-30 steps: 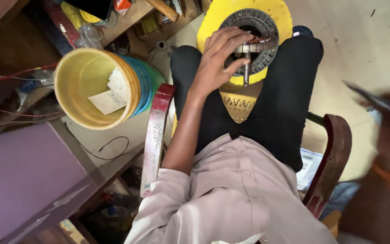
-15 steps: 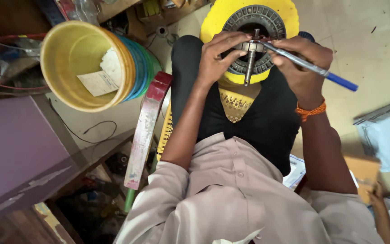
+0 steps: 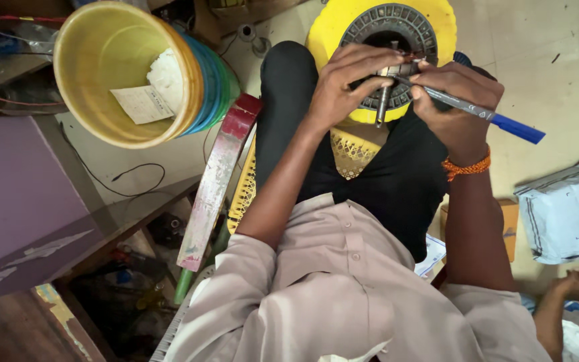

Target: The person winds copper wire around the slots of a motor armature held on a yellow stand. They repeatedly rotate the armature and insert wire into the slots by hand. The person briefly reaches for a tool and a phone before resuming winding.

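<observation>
A round yellow part (image 3: 437, 27) with a grey ribbed disc (image 3: 387, 20) in its middle rests against my knees at the top of the head view. My left hand (image 3: 350, 84) grips the metal shaft (image 3: 383, 107) that sticks out of the disc's centre. My right hand (image 3: 454, 97) holds a screwdriver with a blue handle (image 3: 484, 115); its tip points at the copper wires beside the shaft. I sit on a yellow slatted chair (image 3: 350, 153), in black trousers and a beige shirt.
A stack of yellow and blue buckets (image 3: 135, 74) with paper scraps inside lies at the upper left. A purple tabletop (image 3: 15, 194) and a red-and-white wooden chair arm (image 3: 216, 181) are on my left. A grey plastic parcel (image 3: 571, 211) lies on the floor at right.
My right hand came in from the right with the screwdriver and settled against the shaft. The view shifted slightly; my left hand kept its hold on the shaft.
</observation>
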